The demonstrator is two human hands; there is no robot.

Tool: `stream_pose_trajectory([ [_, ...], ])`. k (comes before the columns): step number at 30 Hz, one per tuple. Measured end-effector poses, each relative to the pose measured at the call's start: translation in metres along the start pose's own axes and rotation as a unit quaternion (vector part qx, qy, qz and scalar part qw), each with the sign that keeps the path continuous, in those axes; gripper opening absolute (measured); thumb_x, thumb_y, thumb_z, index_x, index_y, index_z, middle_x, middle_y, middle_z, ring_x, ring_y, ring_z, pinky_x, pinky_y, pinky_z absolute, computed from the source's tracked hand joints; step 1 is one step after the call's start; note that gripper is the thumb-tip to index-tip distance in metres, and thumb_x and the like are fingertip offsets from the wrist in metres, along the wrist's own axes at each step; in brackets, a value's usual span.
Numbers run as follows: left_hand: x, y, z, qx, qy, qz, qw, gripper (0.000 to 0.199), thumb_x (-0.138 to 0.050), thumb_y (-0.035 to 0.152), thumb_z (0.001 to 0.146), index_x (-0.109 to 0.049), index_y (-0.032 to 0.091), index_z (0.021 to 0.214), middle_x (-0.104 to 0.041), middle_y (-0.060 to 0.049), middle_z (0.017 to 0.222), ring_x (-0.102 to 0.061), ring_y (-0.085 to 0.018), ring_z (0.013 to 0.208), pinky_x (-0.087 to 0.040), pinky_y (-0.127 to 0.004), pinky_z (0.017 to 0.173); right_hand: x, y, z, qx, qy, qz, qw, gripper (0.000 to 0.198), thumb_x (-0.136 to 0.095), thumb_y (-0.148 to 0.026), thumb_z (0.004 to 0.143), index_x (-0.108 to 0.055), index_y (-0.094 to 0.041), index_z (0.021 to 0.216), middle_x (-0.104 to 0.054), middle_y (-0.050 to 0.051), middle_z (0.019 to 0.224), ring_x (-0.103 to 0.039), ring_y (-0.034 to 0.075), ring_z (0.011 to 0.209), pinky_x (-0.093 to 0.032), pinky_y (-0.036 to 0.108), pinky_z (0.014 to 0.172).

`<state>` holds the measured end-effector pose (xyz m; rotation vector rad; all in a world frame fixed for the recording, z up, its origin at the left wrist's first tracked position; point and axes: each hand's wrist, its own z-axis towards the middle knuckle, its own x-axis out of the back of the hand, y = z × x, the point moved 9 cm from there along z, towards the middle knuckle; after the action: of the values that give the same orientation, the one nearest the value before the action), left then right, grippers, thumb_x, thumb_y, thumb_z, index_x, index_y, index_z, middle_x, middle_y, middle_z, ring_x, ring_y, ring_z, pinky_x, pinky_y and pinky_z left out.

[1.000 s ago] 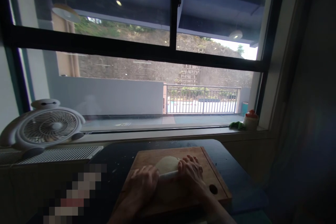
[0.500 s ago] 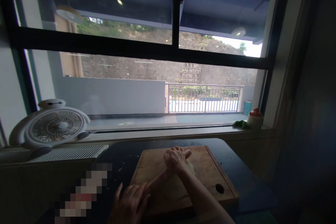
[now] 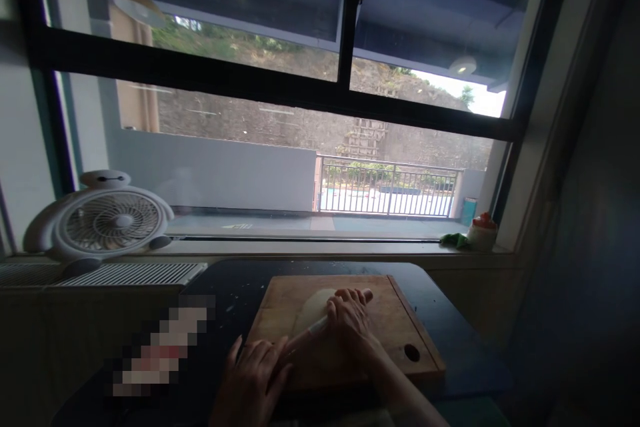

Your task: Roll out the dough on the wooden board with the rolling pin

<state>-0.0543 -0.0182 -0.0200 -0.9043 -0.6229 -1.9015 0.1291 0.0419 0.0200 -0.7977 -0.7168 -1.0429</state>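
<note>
A wooden rolling pin lies slantwise over a flat, pale sheet of dough on a wooden cutting board. My right hand is closed around the pin toward its far end, whose tip pokes out past the fingers. At the near end, my left hand rests over the pin by the board's left front edge, its fingers bent over it and the thumb apart. Dough shows to the left of the pin; my right hand and forearm cover part of the board.
The board stands on a dark table with white specks on its left. A blurred-out patch covers something there. Beyond are a white fan above a radiator grille, a window sill, a white pot and a green cloth.
My right hand and the pin's far part have shifted right and toward me. More dough now shows left of the pin. The view has tilted slightly.
</note>
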Motion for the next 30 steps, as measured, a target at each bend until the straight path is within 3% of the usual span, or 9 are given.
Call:
stream_pose_trajectory([
  [3,-0.002,-0.001,0.0,0.002,-0.001,-0.004,1.0,0.037,-0.045,0.046,0.088,-0.054,0.029,0.12,-0.065,-0.003,0.107,-0.057,-0.021,0.102,-0.021,-0.052,0.104,0.005,0.002,-0.008,-0.008,0.037,0.011,0.999,0.031,-0.031,-0.03,0.093,-0.061,-0.026,0.09,-0.058,0.003,0.103,-0.045,0.018,0.105,-0.019,0.035,0.103],
  [5,-0.003,-0.004,-0.001,0.005,0.001,-0.004,1.0,0.038,-0.045,0.046,0.088,-0.055,0.028,0.119,-0.065,-0.003,0.108,-0.057,-0.022,0.103,-0.024,-0.05,0.104,0.001,0.0,-0.002,-0.018,0.024,0.006,1.0,0.033,-0.029,-0.03,0.094,-0.062,-0.025,0.09,-0.058,0.004,0.103,-0.046,0.019,0.104,-0.019,0.036,0.103],
  [14,0.004,-0.029,0.001,0.046,-0.012,-0.026,0.999,0.035,-0.045,0.048,0.088,-0.06,0.024,0.109,-0.066,-0.003,0.099,-0.059,-0.021,0.096,-0.036,-0.046,0.096,-0.052,-0.027,0.079,-0.052,-0.081,-0.01,0.995,0.033,-0.037,-0.028,0.088,-0.068,-0.016,0.087,-0.064,0.012,0.094,-0.053,0.024,0.096,-0.034,0.037,0.087],
  [18,0.006,-0.031,0.001,0.057,-0.006,-0.032,0.998,0.036,-0.043,0.049,0.088,-0.062,0.023,0.105,-0.066,-0.003,0.094,-0.06,-0.021,0.092,-0.04,-0.044,0.091,-0.068,-0.038,0.096,-0.041,-0.105,-0.004,0.994,0.032,-0.041,-0.029,0.085,-0.069,-0.016,0.089,-0.064,0.013,0.097,-0.054,0.024,0.096,-0.036,0.036,0.083],
  [21,0.006,-0.027,0.001,0.044,0.003,-0.028,0.999,0.035,-0.044,0.048,0.088,-0.061,0.023,0.106,-0.066,-0.003,0.095,-0.059,-0.022,0.092,-0.039,-0.044,0.092,-0.06,-0.04,0.086,-0.011,-0.112,0.003,0.994,0.03,-0.042,-0.033,0.086,-0.069,-0.02,0.088,-0.064,0.009,0.097,-0.054,0.022,0.095,-0.036,0.035,0.085],
  [25,0.007,-0.015,0.001,0.023,0.019,-0.025,0.999,0.034,-0.047,0.046,0.087,-0.059,0.024,0.11,-0.065,-0.003,0.098,-0.058,-0.022,0.095,-0.035,-0.046,0.096,-0.033,-0.029,0.049,0.03,-0.103,0.003,0.994,0.033,-0.035,-0.031,0.091,-0.066,-0.022,0.085,-0.062,0.005,0.1,-0.051,0.018,0.098,-0.03,0.034,0.095],
  [30,0.007,-0.003,0.0,0.012,0.024,-0.042,0.999,0.036,-0.048,0.045,0.087,-0.057,0.025,0.114,-0.065,-0.003,0.101,-0.058,-0.02,0.096,-0.033,-0.045,0.098,-0.005,-0.014,0.007,0.058,-0.027,0.017,0.998,0.034,-0.026,-0.033,0.095,-0.06,-0.025,0.095,-0.057,0.003,0.106,-0.041,0.018,0.114,-0.015,0.035,0.106],
])
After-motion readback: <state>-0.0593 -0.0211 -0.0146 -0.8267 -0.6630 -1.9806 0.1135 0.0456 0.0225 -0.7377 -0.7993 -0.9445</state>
